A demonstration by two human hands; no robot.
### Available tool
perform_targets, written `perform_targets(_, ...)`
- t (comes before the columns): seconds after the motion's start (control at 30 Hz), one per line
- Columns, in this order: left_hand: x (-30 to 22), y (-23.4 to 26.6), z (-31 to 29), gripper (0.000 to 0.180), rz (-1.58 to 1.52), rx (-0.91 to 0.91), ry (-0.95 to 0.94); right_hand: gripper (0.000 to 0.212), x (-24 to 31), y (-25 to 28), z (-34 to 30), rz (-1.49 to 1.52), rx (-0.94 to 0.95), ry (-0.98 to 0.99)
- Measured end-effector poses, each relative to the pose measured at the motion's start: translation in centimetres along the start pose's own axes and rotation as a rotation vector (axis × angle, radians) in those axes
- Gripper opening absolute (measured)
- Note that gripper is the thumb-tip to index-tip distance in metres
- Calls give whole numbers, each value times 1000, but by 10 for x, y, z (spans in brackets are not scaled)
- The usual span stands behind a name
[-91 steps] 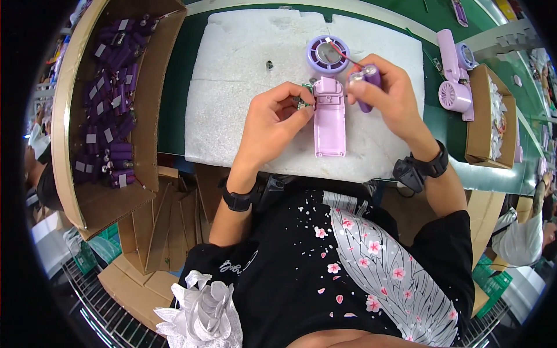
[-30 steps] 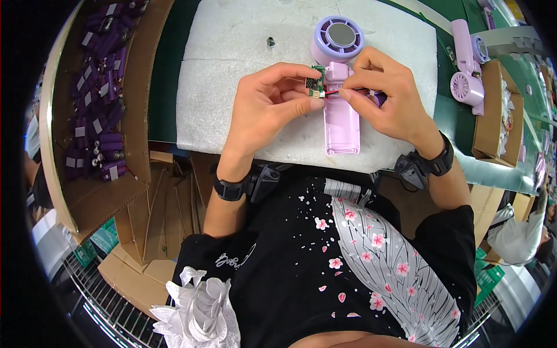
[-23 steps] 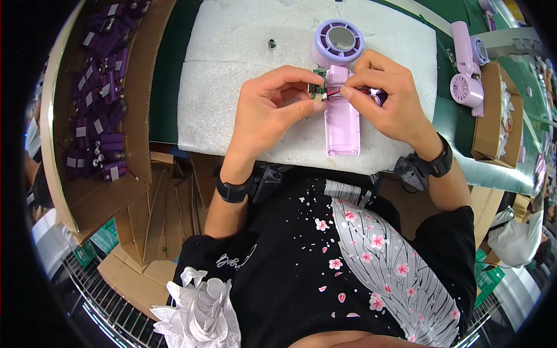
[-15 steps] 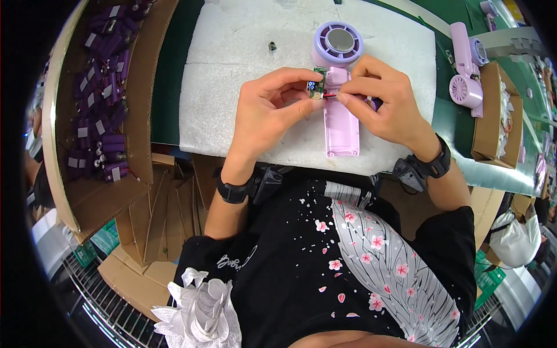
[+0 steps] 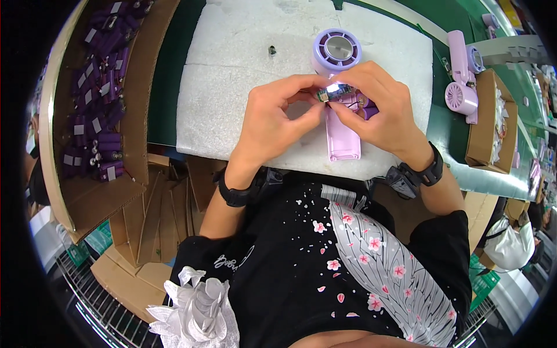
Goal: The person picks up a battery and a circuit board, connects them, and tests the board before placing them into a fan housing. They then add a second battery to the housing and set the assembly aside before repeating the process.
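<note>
A small green circuit board [image 5: 332, 93] with a bright glare on it is held between the fingertips of both hands. My left hand [image 5: 277, 116] pinches its left end. The thumb and index finger of my right hand [image 5: 384, 104] close around the board from the right, with a thin dark wire by them. Purple cylindrical battery cells [image 5: 366, 109] show under my right palm, partly hidden. Below the hands lies the open lilac handle shell [image 5: 343, 139] of a handheld fan. Its round slotted head [image 5: 336, 49] points away from me.
The work lies on a white foam sheet [image 5: 232, 110] with a small dark bit [image 5: 272, 50] on it. At left, a cardboard box [image 5: 136, 98] holds many purple battery packs [image 5: 101, 139]. Right of the foam are more lilac fans [image 5: 462, 95] and a small cardboard box [image 5: 478, 139].
The circuit board has turned from upright to nearly flat, and its lit digits no longer show. My right hand has moved left and up from the wires to the board.
</note>
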State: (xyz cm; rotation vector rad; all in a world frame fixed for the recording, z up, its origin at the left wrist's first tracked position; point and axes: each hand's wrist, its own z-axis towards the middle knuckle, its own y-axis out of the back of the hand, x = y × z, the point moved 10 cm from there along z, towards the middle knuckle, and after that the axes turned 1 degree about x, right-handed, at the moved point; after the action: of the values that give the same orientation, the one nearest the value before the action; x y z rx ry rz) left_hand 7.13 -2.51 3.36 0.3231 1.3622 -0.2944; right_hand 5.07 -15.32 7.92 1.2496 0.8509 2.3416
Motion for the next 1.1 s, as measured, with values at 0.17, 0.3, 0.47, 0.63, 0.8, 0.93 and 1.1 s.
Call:
perform_targets(0.17,-3,7,5,27,82,4,1,34,-1,2,6,6,-13,-18)
perform_targets(0.3,-4,14,-1,22,117,-57,-73,34,0,0,7,-14,-7,-48)
perform_targets(0.47,-8,0,-7,23,197,-32,-114,37,-1,1,-6,-46,3,-50)
perform_targets(0.63,-10,-9,-12,22,193,-30,-157,33,0,4,-11,-15,-39,-24)
perform_targets(0.8,-8,-3,-10,23,280,-48,-119,31,-3,-1,-8,5,-38,-3)
perform_targets(0.93,-5,-1,-8,24,318,-46,-114,30,-8,-6,-7,10,2,-45)
perform_targets(1.1,-3,0,-9,23,344,-35,-117,29,-8,-6,-6,27,-14,-82)
